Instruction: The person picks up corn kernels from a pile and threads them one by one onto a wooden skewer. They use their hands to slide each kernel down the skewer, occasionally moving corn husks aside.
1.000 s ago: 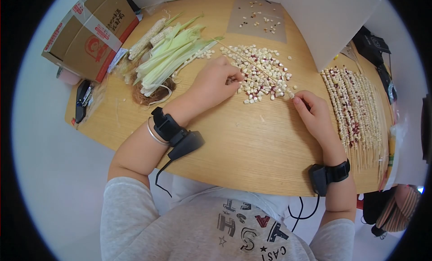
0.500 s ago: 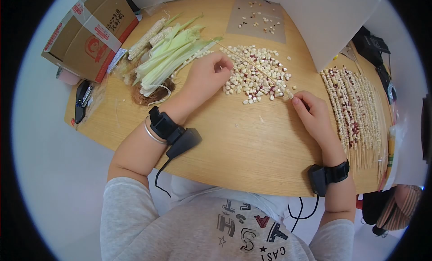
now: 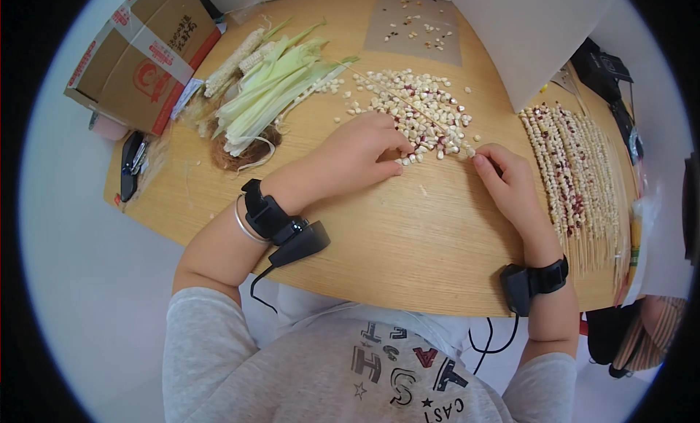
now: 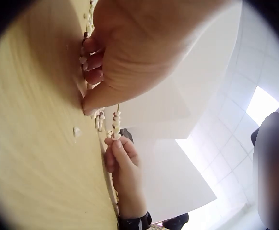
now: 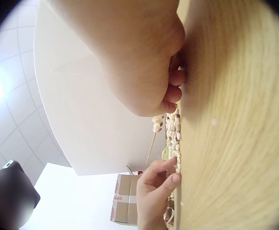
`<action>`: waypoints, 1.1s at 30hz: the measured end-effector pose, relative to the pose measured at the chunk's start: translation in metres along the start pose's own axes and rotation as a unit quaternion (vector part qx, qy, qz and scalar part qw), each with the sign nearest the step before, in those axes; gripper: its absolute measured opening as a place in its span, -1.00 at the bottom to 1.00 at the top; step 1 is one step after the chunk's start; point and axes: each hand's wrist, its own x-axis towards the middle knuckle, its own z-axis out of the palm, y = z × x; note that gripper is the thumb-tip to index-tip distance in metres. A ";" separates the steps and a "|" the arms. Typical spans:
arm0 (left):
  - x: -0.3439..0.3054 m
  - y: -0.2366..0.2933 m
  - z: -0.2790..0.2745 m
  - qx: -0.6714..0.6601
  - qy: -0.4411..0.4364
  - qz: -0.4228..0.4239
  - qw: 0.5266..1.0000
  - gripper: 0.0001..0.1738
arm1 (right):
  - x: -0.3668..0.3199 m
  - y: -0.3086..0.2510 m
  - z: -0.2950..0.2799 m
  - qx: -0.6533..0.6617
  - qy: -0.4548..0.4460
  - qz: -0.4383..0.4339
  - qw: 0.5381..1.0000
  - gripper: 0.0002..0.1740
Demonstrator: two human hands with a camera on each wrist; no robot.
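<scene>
The left hand point(image 3: 356, 155) is at the near left edge of a pile of white and dark red corn kernels point(image 3: 419, 102), thumb and fingers apart, fingertips among the kernels. Between thumb and index finger, the right hand point(image 3: 510, 186) pinches the near end of a thin skewer point(image 3: 386, 88) that slants over the pile. In the left wrist view, a few threaded kernels point(image 4: 116, 122) sit on it just above the right hand's fingertips point(image 4: 114, 141). The right wrist view shows the left hand point(image 5: 154, 194) low beside the kernels; whether it holds one cannot be told.
Corn husks point(image 3: 266, 106) and cobs lie left of the pile, near a cardboard box point(image 3: 142, 59) and a stapler point(image 3: 132, 164). Rows of filled skewers point(image 3: 572, 179) lie at the right. A white panel point(image 3: 529, 40) stands behind; loose kernels dot a grey sheet point(image 3: 379, 40).
The left hand has gone from the pile's left side, after lifting slightly away, to its near edge, with thumb and fingers spread wider. Some kernels lie scattered at the left. The right hand stays nearly still.
</scene>
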 end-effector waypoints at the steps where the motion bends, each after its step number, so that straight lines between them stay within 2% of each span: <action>1: 0.000 -0.002 0.000 0.003 0.002 0.003 1.000 -0.86 | 0.000 0.000 0.000 0.002 0.000 0.001 1.000 -0.79; 12: 0.002 -0.001 -0.003 0.027 0.010 0.008 1.000 -0.93 | 0.000 0.000 0.000 0.003 -0.001 -0.001 1.000 -0.80; 14: 0.003 0.002 -0.003 -0.005 0.035 -0.068 0.997 -0.94 | 0.000 -0.001 -0.001 0.000 -0.002 -0.002 1.000 -0.80; 15: 0.003 0.002 -0.005 -0.005 0.035 -0.068 0.997 -0.94 | 0.000 0.000 -0.001 0.003 -0.003 0.001 1.000 -0.80; 17: 0.004 -0.001 -0.009 -0.057 0.070 -0.155 0.984 -0.96 | 0.000 0.000 0.000 0.007 -0.004 0.003 1.000 -0.80; 18: 0.004 -0.006 -0.009 -0.057 0.070 -0.156 0.984 -0.96 | 0.000 0.000 0.000 0.007 -0.003 0.002 1.000 -0.80; 20: 0.004 -0.018 -0.008 -0.200 0.163 -0.216 0.942 -0.93 | 0.000 -0.001 0.000 0.007 -0.002 0.000 1.000 -0.80; 21: 0.004 -0.021 -0.009 -0.225 0.195 -0.220 0.929 -0.91 | 0.000 -0.001 -0.001 0.003 0.000 -0.004 1.000 -0.80; 22: 0.004 -0.024 -0.012 -0.225 0.197 -0.219 0.929 -0.91 | 0.000 -0.001 -0.001 0.000 0.002 -0.008 1.000 -0.80; 24: 0.006 -0.029 -0.018 -0.367 0.205 -0.307 0.854 -0.77 | 0.000 -0.001 -0.001 0.005 0.003 -0.006 1.000 -0.80; 25: 0.005 -0.034 -0.019 -0.387 0.203 -0.322 0.840 -0.72 | 0.000 -0.001 0.000 0.011 0.004 -0.002 1.000 -0.80; 26: 0.005 -0.038 -0.018 -0.387 0.203 -0.323 0.840 -0.72 | 0.000 -0.001 -0.001 0.012 0.003 -0.002 1.000 -0.80; 28: 0.004 -0.041 -0.016 -0.432 0.251 -0.312 0.808 -0.76 | 0.000 -0.003 -0.002 0.004 0.016 0.003 1.000 -0.79; 31: 0.006 -0.039 -0.018 -0.435 0.270 -0.315 0.799 -0.79 | 0.000 -0.003 -0.003 0.004 0.018 0.006 1.000 -0.79; 33: 0.006 -0.037 -0.020 -0.412 0.255 -0.314 0.817 -0.78 | 0.000 -0.002 -0.003 0.002 0.023 0.003 1.000 -0.79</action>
